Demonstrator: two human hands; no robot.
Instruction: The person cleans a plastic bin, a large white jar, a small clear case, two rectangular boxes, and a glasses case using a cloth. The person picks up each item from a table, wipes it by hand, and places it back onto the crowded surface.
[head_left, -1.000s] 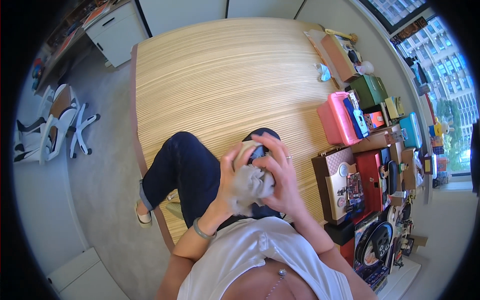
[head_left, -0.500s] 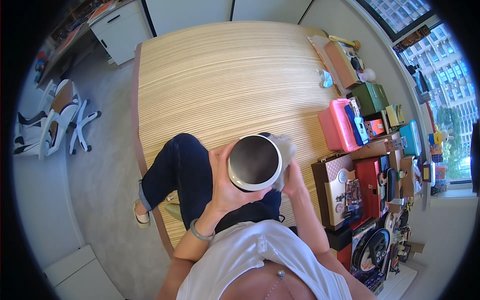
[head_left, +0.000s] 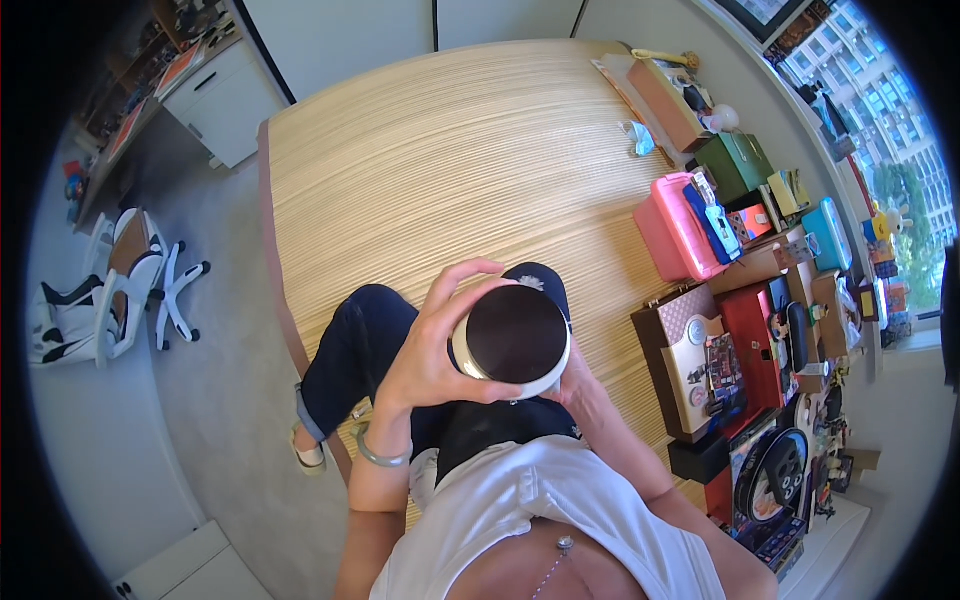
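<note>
**Pot held up above the lap!**

The white pot (head_left: 516, 336) is held over the dark trousers (head_left: 375, 320), its dark round face upward. Its left side is grasped by the left hand (head_left: 430, 345); the right hand (head_left: 577, 380) is mostly hidden behind it, its grip impossible to tell. A hold-and-turn step seems in hand; firm left support would be called for next. Beyond, a slatted mat (head_left: 450, 150) is spread.

free: mat (head_left: 430, 170) ahead of legs (head_left: 365, 335), out to left edge | blocked right: case (head_left: 662, 362), pink bin (head_left: 668, 232), green box (head_left: 735, 165) in row | mask (head_left: 640, 138) far right | legs below left hand (head_left: 435, 345)
</note>
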